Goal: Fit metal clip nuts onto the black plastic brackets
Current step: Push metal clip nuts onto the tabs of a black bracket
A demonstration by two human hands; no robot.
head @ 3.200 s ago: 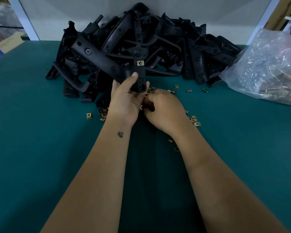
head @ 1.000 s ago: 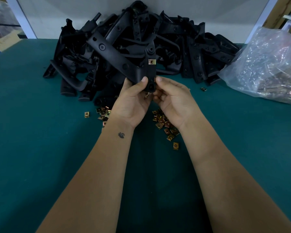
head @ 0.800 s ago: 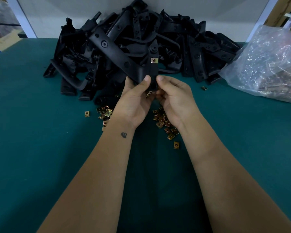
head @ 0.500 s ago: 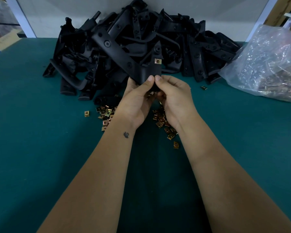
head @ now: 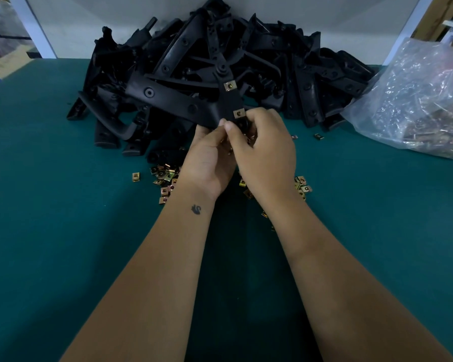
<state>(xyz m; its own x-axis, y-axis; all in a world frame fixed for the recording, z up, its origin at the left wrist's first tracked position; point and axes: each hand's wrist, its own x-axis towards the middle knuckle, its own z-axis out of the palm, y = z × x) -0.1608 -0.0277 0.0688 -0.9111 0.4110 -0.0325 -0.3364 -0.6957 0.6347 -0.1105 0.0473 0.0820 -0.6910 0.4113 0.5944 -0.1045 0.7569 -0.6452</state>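
Our right hand [head: 266, 152] curls its fingers round the lower end of the bracket [head: 183, 101], thumb tip just below the lower nut [head: 238, 113], which sits on the bracket's edge right at our fingertips. Our left hand [head: 209, 160] pinches the same end from the left, its thumb against the right thumb; what lies under the palms is hidden. An upper nut [head: 230, 85] is already on, further up the same arm and clear of both hands.

To do this step well, we judge that the lower nut should be pushed square along the edge until its hole sits over the bracket's hole, with the left hand bracing the plastic so it does not twist. We cannot tell yet whether it is fully home.

Loose nuts [head: 165, 176] lie on the green table [head: 50, 231] under and beside our wrists, the bracket pile [head: 311, 74] behind, and a bag [head: 416, 100] to the right.
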